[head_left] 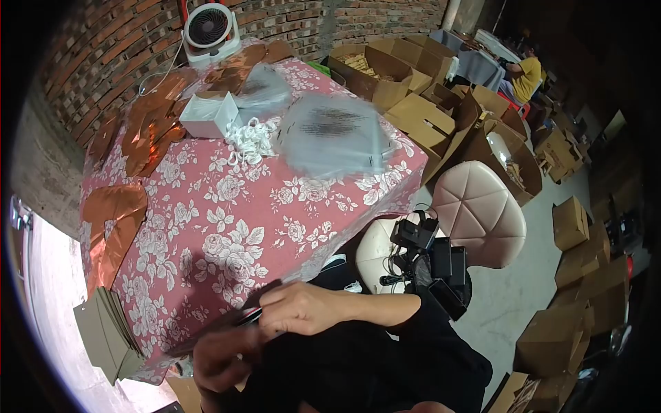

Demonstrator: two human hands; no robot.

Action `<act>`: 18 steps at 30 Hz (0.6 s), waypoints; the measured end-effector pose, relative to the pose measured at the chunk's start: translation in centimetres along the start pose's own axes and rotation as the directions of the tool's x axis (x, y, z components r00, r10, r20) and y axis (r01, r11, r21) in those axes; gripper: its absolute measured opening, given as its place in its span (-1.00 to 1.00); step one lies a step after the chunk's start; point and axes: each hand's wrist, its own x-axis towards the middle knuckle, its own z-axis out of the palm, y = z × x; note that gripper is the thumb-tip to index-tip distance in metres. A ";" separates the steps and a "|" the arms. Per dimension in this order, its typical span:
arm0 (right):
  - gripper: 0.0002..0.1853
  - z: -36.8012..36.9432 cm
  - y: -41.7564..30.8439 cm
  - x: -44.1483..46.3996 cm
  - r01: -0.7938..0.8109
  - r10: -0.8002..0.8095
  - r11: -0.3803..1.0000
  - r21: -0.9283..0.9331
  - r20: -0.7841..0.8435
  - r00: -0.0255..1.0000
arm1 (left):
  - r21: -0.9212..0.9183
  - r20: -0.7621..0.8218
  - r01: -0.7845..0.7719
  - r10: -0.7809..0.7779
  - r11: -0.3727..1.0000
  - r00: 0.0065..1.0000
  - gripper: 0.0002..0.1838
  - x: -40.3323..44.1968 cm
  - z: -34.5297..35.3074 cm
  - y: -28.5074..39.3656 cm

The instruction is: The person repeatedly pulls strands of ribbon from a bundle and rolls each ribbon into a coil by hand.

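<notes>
My right hand (299, 311) is closed at the table's near edge, pinching a thin dark flat piece (252, 314) with a pale shiny edge, whose kind I cannot make out. Just below and to the left is my left hand (227, 354), smeared by motion, so its fingers cannot be read. Both hands are close to a table (227, 199) under a pink cloth with white roses. Flat copper-coloured foil shapes (117, 213) lie along its left side. Farther back are a white box (210, 113), a heap of white cords (251, 141) and a pile of clear plastic bags (334, 134).
Grey-brown card sheets (107, 334) stick out at the table's left corner. A white fan (210, 31) stands at the back. Right are a cushioned chair (480, 213), black electronics (420, 237) on a seat, and several cardboard boxes (420, 124). A person (527, 74) in yellow sits far back.
</notes>
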 end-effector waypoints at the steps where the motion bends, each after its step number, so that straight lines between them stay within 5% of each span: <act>1: -0.83 0.3 0.2 -0.1 0.019 -0.018 1.000 -0.006 0.054 0.998 | 0.096 -0.141 0.068 -0.054 0.993 0.988 -0.70 -0.1 -0.1 -0.4; 2: -0.83 0.4 0.0 -0.2 0.018 -0.022 0.999 0.037 0.102 0.995 | 0.181 -0.282 0.149 -0.093 0.972 0.955 -0.68 -0.2 -0.1 -0.6; 6: -0.83 -0.8 -1.0 0.3 0.021 -0.021 0.997 0.076 -0.007 1.000 | 0.294 -0.170 0.266 -0.223 0.918 0.960 -0.56 -0.1 0.3 -0.7; 8: -0.84 -0.5 -0.3 0.0 0.017 -0.017 1.000 -0.010 0.001 1.000 | 0.020 0.093 -0.023 0.021 1.000 0.995 -0.51 -0.1 -0.5 -0.5; 9: -0.85 -0.1 0.1 -0.2 0.015 -0.014 0.996 -0.091 0.011 1.000 | 0.019 0.094 -0.023 0.021 1.000 0.995 -0.51 -0.2 -0.1 -0.5; 11: -0.86 0.4 0.1 -0.4 0.039 -0.042 0.999 0.027 0.113 0.993 | 0.264 -0.279 0.155 -0.079 0.952 0.957 -0.53 -0.5 0.8 -0.8; 12: -0.87 0.2 -0.2 -0.2 0.049 -0.057 0.996 0.080 0.101 0.993 | 0.265 -0.278 0.154 -0.077 0.952 0.957 -0.53 -0.5 0.5 -1.0; 15: -0.88 -1.0 -0.8 0.1 0.010 -0.011 0.999 0.051 0.028 1.000 | 0.246 0.121 0.080 -0.113 0.966 0.986 -0.41 -1.0 -1.0 -1.6; 16: -0.89 -0.9 -0.7 0.0 -0.029 0.028 0.998 -0.056 -0.015 0.999 | 0.244 0.124 0.082 -0.115 0.966 0.986 -0.41 -0.9 -0.9 -1.7; 18: -0.90 -0.1 0.1 -0.2 -0.021 0.022 0.999 -0.038 0.029 0.999 | -0.104 -0.014 -0.098 0.097 0.990 0.995 -0.47 -0.6 -0.6 -1.7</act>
